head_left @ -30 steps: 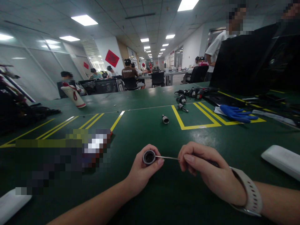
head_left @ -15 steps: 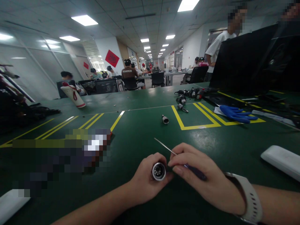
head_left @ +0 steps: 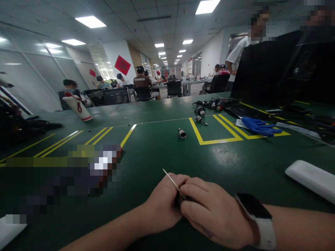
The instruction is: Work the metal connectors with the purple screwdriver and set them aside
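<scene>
My left hand (head_left: 166, 205) is closed around a round metal connector, now almost wholly covered by my fingers. In my right hand (head_left: 213, 211) is a screwdriver (head_left: 171, 182); its thin steel shaft sticks out up and to the left, over the left hand. Most of its purple handle is inside my right fist. The two hands touch each other just above the green table (head_left: 146, 158). Farther off, a small metal connector part (head_left: 181, 133) lies by itself on the table.
Several connector parts (head_left: 201, 120) and cables lie toward the back right, near a blue glove (head_left: 258, 126). White slabs stand at the right (head_left: 309, 177) and lower left. A blurred-out object (head_left: 104, 165) is left of my hands. People sit and stand beyond the table.
My right hand has moved left and turned over, onto my left hand, so the connector's open face is now covered. The screwdriver tip has moved down and left.
</scene>
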A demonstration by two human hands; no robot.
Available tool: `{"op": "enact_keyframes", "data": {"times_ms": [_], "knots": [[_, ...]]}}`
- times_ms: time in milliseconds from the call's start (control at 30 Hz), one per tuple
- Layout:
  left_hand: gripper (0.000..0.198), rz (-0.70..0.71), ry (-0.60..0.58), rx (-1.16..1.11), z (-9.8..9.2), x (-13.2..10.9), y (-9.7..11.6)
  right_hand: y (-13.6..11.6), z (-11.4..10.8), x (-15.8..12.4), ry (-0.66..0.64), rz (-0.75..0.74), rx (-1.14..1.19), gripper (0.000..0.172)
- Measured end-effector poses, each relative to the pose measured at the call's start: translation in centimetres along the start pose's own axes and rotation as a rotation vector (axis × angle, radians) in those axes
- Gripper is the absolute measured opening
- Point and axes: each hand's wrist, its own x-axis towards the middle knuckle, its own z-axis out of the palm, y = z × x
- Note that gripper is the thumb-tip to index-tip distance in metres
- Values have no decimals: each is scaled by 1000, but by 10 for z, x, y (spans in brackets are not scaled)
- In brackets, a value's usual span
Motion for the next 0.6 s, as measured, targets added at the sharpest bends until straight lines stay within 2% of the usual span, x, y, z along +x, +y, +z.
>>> {"op": "enact_keyframes", "data": {"times_ms": [133,200,300,400,600], "knots": [[61,-43,250,82,2,-1,-7,15,-6,-3,72,4,-101,15],[64,-97,320,90,2,-1,-10,30,-10,-5,110,43,-148,13],[61,-192,306,52,1,1,-10,60,-13,-6,184,149,-232,13],[59,-265,243,-8,0,3,-8,95,-11,-4,236,350,-302,13],[51,-291,205,-73,0,4,-6,154,-1,11,196,494,-388,13]]}}
